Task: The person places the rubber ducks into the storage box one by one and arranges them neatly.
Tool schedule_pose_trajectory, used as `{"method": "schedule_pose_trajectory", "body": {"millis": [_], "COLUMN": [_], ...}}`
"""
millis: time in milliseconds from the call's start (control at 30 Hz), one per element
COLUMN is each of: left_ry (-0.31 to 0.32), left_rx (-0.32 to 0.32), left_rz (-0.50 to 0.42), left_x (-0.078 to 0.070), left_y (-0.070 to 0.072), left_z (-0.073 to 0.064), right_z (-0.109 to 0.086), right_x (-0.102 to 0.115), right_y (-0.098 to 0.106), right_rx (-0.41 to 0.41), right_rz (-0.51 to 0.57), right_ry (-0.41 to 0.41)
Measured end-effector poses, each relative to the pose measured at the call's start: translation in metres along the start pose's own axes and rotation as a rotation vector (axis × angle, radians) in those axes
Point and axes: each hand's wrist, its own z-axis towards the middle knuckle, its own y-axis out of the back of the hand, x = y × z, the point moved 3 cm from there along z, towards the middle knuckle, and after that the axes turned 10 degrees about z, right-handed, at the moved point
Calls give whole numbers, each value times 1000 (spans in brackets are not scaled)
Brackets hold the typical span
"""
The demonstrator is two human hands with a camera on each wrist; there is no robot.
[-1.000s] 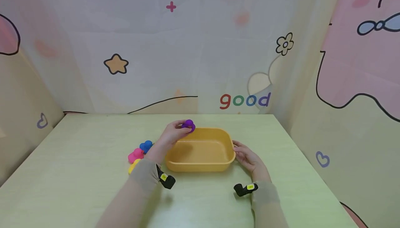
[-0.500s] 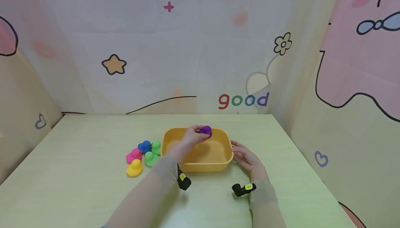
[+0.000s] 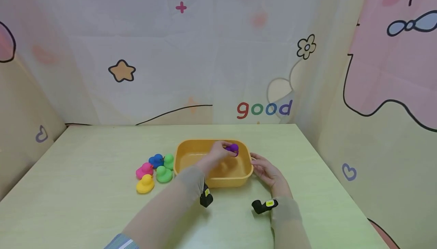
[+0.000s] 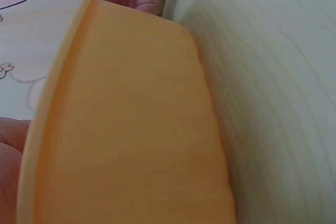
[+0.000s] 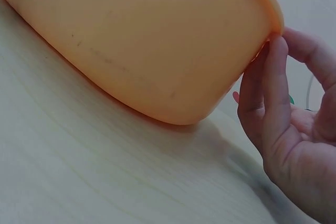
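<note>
the fingers of the left hand [image 3: 218, 154] are bent round a purple duck [image 3: 233, 149], held over a yellow-orange tray [image 3: 225, 183] in the head view; to their left, five other ducks [image 3: 164, 174] are seen. in the left wrist view, they are mostly hidden by the tray's wall. in the right wrist view, the rim is touched by bent fingertips of the right hand [image 5: 293, 145]; whether it is pinched cannot be told.
</note>
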Motion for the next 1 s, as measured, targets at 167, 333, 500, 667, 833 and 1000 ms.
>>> {"method": "schedule_pose_trajectory", "body": {"millis": [167,333,500,667,833,1000], "left_ry": [-10,-26,-29,-24,-27,-15], "left_rx": [3,13,-2,-20,-5,24], "left_rz": [52,140,175,218,281,291], "left_x": [5,7,10,13,14,13], "left_y": [-6,-9,-11,-12,-13,-13], "left_z": [3,0,-3,1,2,-1], "right_z": [-1,0,0,0,1,2], "right_x": [0,0,0,1,0,-1], "right_y": [-2,-2,-1,-2,-1,-1], "right_rx": [-3,18,17,34,10,-12], "right_rz": [23,55,51,32,27,33], "right_ry": [-7,-16,-8,1,-5,-12]}}
